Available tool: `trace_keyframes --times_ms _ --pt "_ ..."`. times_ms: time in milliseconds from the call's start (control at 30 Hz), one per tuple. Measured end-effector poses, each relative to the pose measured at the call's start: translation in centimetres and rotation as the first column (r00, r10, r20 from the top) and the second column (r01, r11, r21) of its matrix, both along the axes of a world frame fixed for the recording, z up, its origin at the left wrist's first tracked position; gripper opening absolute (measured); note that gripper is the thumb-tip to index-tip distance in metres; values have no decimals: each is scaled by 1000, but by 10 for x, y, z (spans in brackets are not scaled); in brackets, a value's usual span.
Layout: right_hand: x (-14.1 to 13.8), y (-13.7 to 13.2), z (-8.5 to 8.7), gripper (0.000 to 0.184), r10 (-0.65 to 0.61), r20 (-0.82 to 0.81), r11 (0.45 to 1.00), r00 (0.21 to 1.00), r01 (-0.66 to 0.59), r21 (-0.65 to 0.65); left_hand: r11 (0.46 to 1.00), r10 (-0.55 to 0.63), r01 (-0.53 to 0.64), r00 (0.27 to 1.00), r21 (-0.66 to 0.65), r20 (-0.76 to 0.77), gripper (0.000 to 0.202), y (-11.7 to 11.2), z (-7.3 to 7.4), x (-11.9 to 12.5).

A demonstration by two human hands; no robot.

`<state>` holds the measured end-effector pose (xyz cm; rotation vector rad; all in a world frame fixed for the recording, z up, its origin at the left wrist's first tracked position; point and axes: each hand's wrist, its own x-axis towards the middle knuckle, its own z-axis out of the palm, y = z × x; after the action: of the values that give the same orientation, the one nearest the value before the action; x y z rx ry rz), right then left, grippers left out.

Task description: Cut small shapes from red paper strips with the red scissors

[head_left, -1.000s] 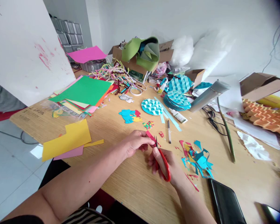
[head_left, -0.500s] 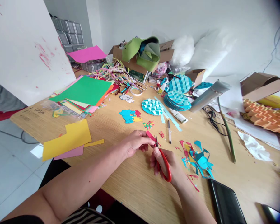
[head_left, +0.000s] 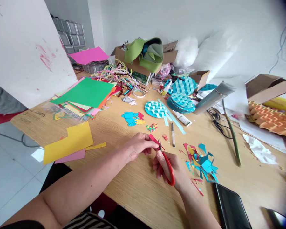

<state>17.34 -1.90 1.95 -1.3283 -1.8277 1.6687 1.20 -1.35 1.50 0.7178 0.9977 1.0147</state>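
Between the thumb and fingers of my left hand (head_left: 140,147) is a narrow red paper strip (head_left: 153,138). My right hand (head_left: 169,166) grips red-handled scissors (head_left: 169,171), their slim blades pointing away from me and lying at the strip's end by my left fingertips. Whether the blades touch the paper I cannot tell. Just beyond my hands lie small red paper bits (head_left: 165,137), a pile of tiny coloured pieces (head_left: 152,128) and blue, red and yellow fish-like cutouts (head_left: 130,118). A pen (head_left: 173,135) rests to the right of the bits.
Paper scraps (head_left: 205,163) and a black phone (head_left: 231,206) lie at right. Yellow paper (head_left: 69,143) and a stack of coloured sheets (head_left: 85,92) are at left. Farther back are blue wavy discs (head_left: 155,109), a glue tube (head_left: 182,118), a grey cylinder (head_left: 214,97) and a green stem (head_left: 232,136).
Hardly anything differs. Both hands, the red strip and the scissors stay in nearly the same place, with only a very slight shift of the right hand.
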Motion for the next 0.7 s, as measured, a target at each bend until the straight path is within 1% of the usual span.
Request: trace_keyframes --times_ms 300,500,700 --pt "2 -1 2 54 13 11 1000 1000 -13 12 1000 -6 6 1000 2 -13 15 0 1 -1" --pt "1 -1 5 54 9 35 1000 999 -10 21 1000 17 -17 1000 -4 -24 14 1 1 0" --pt "0 0 2 54 12 12 1000 1000 -12 5 999 7 -5 999 39 -42 15 1 -1 -1"
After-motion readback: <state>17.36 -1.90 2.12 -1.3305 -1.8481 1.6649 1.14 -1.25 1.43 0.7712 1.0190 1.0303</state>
